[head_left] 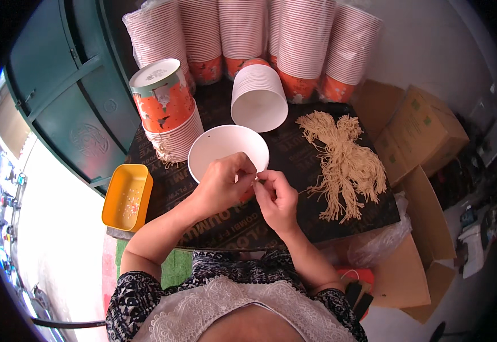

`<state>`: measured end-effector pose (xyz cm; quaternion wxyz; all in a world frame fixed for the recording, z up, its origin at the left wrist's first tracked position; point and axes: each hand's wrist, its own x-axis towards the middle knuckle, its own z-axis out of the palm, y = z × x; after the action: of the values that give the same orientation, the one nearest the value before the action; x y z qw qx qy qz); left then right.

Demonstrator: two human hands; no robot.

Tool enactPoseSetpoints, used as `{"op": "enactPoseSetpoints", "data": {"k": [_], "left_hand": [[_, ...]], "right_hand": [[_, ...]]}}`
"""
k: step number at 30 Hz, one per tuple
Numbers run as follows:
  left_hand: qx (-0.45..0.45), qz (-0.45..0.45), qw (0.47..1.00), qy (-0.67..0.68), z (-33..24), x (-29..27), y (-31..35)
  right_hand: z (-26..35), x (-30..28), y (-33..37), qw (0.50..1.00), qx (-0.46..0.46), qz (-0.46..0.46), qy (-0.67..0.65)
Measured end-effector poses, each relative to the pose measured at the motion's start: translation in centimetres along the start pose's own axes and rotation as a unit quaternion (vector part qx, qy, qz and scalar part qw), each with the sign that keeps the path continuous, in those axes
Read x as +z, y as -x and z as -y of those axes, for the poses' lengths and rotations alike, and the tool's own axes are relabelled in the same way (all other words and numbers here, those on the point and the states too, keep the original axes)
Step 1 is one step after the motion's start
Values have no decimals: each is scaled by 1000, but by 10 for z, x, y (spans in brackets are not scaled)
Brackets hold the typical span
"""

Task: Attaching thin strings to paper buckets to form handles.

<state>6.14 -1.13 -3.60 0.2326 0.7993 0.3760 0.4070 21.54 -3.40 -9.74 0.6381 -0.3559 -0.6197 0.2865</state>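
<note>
— Why does the open tub (213,143) stand so near?
— Probably so both hands can reach its edge. The strings (348,162) lie at right, maybe for easy taking.
— And the fingers?
— Left hand (220,179) and right hand (278,199) pinch a small pale thing (256,178), too tiny to name, between their fingertips, beside the tub's near edge.

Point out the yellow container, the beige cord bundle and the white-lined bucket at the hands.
Yellow container (121,180): head view, bare inner surface.
Beige cord bundle (348,164): head view, its middle.
White-lined bucket (220,145): head view, inner wall.
</note>
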Motion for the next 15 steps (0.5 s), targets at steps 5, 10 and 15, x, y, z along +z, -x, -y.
{"op": "enactPoseSetpoints", "data": {"k": [5,10,15], "left_hand": [[-91,28,994,56,-13,-4,-3],[-1,3,999,36,-6,-4,-4],[48,-3,998,44,-5,-5,-5]], "right_hand": [[-6,-1,-1,998,-41,-16,45],[-4,1,-2,997,-50,-22,51],[-6,2,-1,998,-49,-23,40]]}}
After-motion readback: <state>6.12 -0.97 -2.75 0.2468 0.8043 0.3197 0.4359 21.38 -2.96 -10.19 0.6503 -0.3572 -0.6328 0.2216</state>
